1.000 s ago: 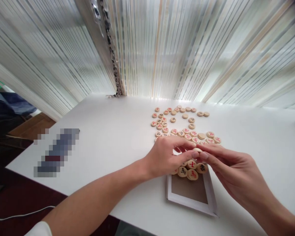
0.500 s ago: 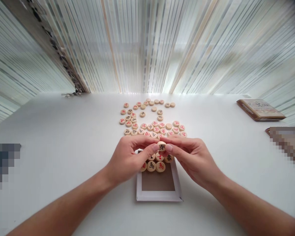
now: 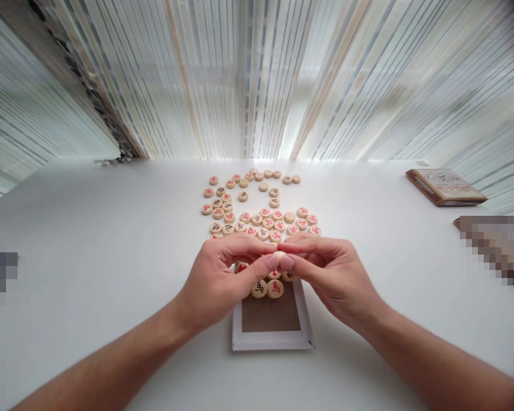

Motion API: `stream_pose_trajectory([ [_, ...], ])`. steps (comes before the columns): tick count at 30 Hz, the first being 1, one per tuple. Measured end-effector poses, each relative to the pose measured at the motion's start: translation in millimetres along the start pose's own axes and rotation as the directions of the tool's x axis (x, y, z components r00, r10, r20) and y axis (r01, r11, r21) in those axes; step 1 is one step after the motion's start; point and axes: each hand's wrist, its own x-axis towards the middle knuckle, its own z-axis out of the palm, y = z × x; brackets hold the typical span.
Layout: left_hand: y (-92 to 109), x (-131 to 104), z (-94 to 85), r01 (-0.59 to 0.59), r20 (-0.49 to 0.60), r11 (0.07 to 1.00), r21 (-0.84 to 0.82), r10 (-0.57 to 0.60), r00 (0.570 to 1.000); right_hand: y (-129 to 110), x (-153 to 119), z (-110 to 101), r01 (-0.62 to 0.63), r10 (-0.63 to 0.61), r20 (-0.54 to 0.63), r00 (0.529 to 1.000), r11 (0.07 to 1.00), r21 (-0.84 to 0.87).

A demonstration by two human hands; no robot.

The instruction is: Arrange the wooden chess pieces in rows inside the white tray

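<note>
Between the thumbs and fingertips of both hands is a round wooden xiangqi piece point(image 3: 279, 256), tilted so that its character does not show. My left hand point(image 3: 230, 268) pinches it from the left, and my right hand point(image 3: 325, 260) pinches it from the right. Under my hands lies a shallow white box tray point(image 3: 272, 341) with a brown bottom. Xiangqi pieces with red and black characters lie in its far part, among them a black horse piece point(image 3: 259, 289) and a red horse piece point(image 3: 275, 289). My fingers hide some of these.
Beyond my hands, many loose xiangqi pieces point(image 3: 268, 223) lie scattered on the white table point(image 3: 111, 240), some blank side up. A flat brown box point(image 3: 447, 185) lies at the far right, near a blurred-out object point(image 3: 494, 245). Striped string curtains point(image 3: 222, 80) hang behind the table.
The piece in my fingers has turned, so its black character no longer shows. Both hands keep their pinch, and the whole view has shifted slightly.
</note>
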Motion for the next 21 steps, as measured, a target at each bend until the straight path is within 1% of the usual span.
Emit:
stream_pose_trajectory([
  [4, -0.7, 0.4, 0.5, -0.024, 0.003, 1.000, 0.016, 0.024, 1.000, 0.1, -0.1, 0.2, -0.004, 0.004, -0.006, 1.000, 1.000, 0.001],
  [8, 0.7, 1.2, 1.1, -0.025, -0.008, 1.000, 0.007, 0.025, 1.000, -0.4, -0.2, -0.4, -0.055, 0.055, 0.006, 0.998, 0.998, 0.026],
  [11, 2.5, 1.4, 1.6, 0.007, -0.005, 1.000, -0.006, -0.007, 1.000, -2.0, -0.1, -0.4, -0.112, 0.111, 0.015, 0.994, 0.992, 0.054],
  [15, 3.4, 0.5, 2.1, 0.064, -0.018, 0.996, -0.069, -0.065, 0.998, -5.9, -0.2, 1.1, -0.168, 0.166, 0.030, 0.986, 0.980, 0.102],
  [21, -0.4, -0.9, 2.5, 0.134, -0.039, 0.967, -0.216, -0.145, 0.989, -9.7, 0.9, 3.6, -0.195, 0.189, 0.051, 0.981, 0.966, 0.168],
])
